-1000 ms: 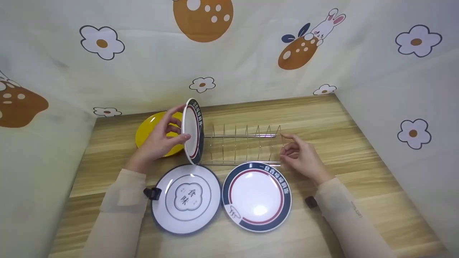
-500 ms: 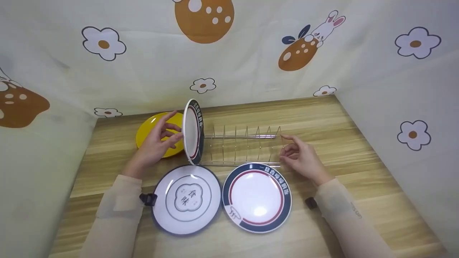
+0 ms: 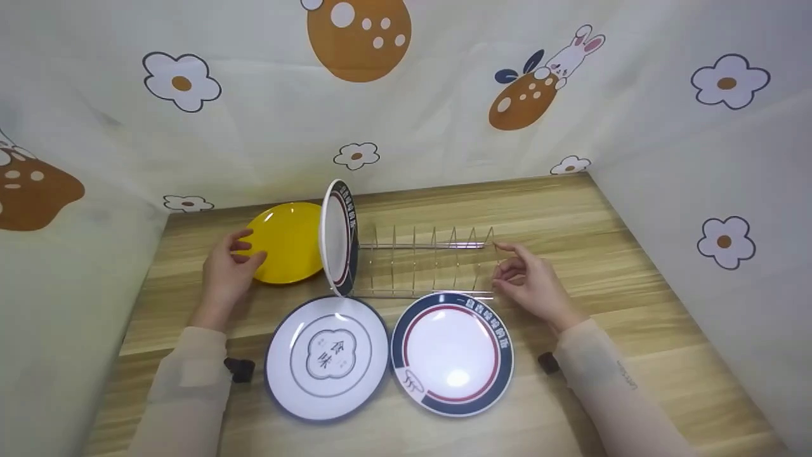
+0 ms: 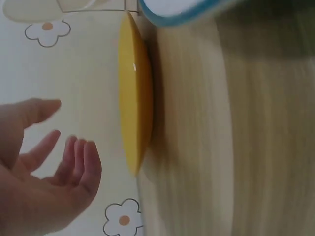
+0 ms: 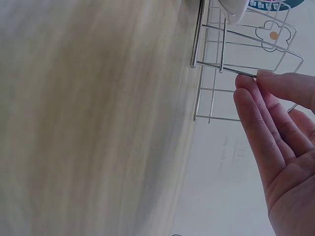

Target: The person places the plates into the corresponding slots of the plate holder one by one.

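My left hand, fingers loosely bent and holding nothing, is at the left edge of a yellow plate. In the left wrist view a gap shows between the fingers and the yellow plate. One white plate with a dark blue rim stands on edge in the left end of a wire plate rack. At the rack's right end, my right hand pinches the wire between thumb and fingers, seen closely in the right wrist view.
In front of the rack lie two plates side by side: a white plate with characters in its middle and a white plate with a blue rim and red ring. Patterned cloth walls the wooden table at back and sides.
My left hand has let go of the upright plate and moved left to the yellow plate's far left edge. The upright plate stays standing in the rack; my right hand keeps its place.
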A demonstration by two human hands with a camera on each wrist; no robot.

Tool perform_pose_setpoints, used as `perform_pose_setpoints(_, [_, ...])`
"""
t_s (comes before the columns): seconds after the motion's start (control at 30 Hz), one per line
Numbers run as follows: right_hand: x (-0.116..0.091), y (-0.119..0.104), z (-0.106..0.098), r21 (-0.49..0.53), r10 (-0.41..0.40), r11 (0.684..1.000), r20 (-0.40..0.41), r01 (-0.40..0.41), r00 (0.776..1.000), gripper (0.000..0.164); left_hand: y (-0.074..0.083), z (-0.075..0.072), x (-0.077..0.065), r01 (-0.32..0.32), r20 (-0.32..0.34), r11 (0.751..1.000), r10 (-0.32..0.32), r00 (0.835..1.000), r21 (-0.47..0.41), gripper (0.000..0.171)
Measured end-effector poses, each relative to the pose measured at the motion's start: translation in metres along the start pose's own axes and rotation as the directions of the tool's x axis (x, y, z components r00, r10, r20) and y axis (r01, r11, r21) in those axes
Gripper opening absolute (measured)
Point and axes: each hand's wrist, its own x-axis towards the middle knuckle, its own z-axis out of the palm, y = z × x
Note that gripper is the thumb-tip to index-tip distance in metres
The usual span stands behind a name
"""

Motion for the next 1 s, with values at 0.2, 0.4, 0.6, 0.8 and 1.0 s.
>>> perform_pose_setpoints(0.2, [0.000,0.001,0.000,-0.003,-0.005,1.000,-0.005,0.005,1.000,0.074,-0.020,-0.006,0.008,0.104,-0.105,0.995,-0.104,0.989,-0.006,0.061])
perform_pose_setpoints(0.4, [0.000,0.000,-0.001,0.013,0.018,1.000,0.004,-0.018,1.000,0.075,-0.038,-0.012,0.013,0.240,-0.098,0.971,-0.239,0.966,0.003,0.075])
perform_pose_setpoints(0.6, [0.000,0.001,-0.001,0.015,0.007,1.000,0.005,-0.007,1.000,0.075,-0.046,-0.013,0.016,0.282,-0.053,0.959,-0.281,0.958,0.025,0.080])
perform_pose_setpoints(0.8, [0.000,0.001,0.000,0.007,0.003,1.000,-0.001,-0.003,1.000,0.075,-0.049,-0.010,0.015,0.273,-0.011,0.960,-0.273,0.962,0.066,0.076])
perform_pose_setpoints(1.0, [-0.002,0.001,0.001,0.022,0.010,1.000,-0.007,-0.010,1.000,0.073,-0.047,-0.005,0.012,0.257,0.009,0.961,-0.259,0.966,0.098,0.074])
